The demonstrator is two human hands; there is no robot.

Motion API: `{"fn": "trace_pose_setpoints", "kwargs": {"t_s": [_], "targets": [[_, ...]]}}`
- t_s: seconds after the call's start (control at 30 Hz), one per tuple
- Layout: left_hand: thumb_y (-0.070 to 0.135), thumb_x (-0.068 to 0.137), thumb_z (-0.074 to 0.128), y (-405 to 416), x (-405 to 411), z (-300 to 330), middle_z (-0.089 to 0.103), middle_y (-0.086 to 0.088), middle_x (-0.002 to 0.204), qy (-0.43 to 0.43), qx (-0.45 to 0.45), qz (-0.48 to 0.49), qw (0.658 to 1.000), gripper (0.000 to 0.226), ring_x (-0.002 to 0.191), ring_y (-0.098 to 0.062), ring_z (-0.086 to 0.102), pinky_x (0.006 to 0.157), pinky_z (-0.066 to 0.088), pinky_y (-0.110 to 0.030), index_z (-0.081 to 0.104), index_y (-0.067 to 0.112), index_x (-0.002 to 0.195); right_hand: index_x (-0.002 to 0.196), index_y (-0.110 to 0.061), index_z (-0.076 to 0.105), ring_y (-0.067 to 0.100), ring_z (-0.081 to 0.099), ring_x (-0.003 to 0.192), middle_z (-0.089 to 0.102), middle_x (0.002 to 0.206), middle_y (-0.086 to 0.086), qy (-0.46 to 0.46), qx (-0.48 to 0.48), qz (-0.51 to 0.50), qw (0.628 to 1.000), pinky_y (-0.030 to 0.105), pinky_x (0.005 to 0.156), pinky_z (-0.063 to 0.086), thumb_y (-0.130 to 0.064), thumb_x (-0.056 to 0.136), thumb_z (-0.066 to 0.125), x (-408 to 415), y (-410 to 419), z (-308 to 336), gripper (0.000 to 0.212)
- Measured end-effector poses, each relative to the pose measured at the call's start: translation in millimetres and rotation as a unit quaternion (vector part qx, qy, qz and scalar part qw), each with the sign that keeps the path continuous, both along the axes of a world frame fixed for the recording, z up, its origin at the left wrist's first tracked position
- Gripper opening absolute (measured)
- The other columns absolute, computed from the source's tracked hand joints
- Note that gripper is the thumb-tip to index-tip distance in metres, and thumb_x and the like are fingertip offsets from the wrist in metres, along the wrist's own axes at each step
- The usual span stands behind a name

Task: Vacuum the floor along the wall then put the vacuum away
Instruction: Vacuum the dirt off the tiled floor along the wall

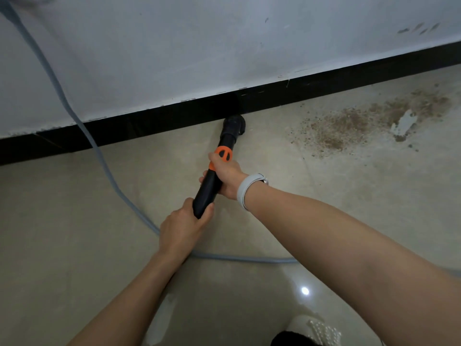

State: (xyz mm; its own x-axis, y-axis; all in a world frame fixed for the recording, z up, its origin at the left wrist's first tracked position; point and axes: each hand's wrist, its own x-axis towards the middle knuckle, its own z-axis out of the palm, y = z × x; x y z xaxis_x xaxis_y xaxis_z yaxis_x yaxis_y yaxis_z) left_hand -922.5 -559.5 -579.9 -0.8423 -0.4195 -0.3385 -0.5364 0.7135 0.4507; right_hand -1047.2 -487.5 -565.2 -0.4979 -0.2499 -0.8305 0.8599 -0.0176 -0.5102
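At the skirting point(174, 118), both hands point(228, 177) gripping vacuum wand point(212, 182)

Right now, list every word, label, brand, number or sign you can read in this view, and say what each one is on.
None can be read.
Vacuum wand: black tube with an orange collar bearing dark slots, no lettering visible.
Wristband on the right hand's wrist: plain, no text shown.
Wall and black baseboard: only scuffs and chipped paint.
Grey hose: no markings visible.
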Motion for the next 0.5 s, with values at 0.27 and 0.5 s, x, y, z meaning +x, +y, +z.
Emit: {"fn": "trace_pose_setpoints", "kwargs": {"t_s": [0.27,0.5], "targets": [[0.059,0.087,0.043,21.8,-32.9,-1.4,0.064,-0.007,0.078,-0.009,0.01,-0.097,0.995,0.044,0.074,-0.03,0.061,0.067,0.049,-0.036,0.051,0.016,0.091,0.09,-0.009,0.043,0.024,0.057,0.061,0.053,0.074,0.011,0.012,0.019,-0.1,0.995,0.035,0.061,0.052,-0.024,0.092,0.055,-17.2,42.8,-0.5,0.019],[0.059,0.088,0.044,49.3,-24.3,4.7,0.064,-0.007,0.079,-0.015,-0.007,-0.152,0.988,0.042,0.076,-0.031,0.061,0.066,0.046,-0.035,0.045,0.017,0.086,0.086,-0.009,0.043,0.024,0.055,0.061,0.052,0.073,0.011,0.001,0.03,-0.163,0.986,0.041,0.076,0.052,-0.025,0.093,0.054,-2.7,75.0,1.6,0.021]]}}
